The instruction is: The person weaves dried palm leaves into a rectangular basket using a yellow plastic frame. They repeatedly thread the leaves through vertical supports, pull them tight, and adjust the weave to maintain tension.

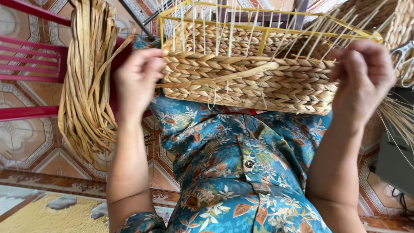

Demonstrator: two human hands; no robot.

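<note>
A half-woven straw basket (248, 84) rests on my lap, built around a yellow wire frame (263, 31) with thin upright strands. My left hand (137, 80) grips the basket's left end, pinching a flat straw strand (224, 75) that runs across the woven wall. At the opposite corner my right hand (362, 80) is closed on the weave near the rim. I am wearing blue floral clothing (241, 172).
A thick bundle of dried straw strands (88, 82) hangs over a red chair (30, 64) on the left. Another woven basket (388, 21) sits at the top right, with loose fibres (399, 118) and a grey box (394, 164) below. Patterned tile floor lies underneath.
</note>
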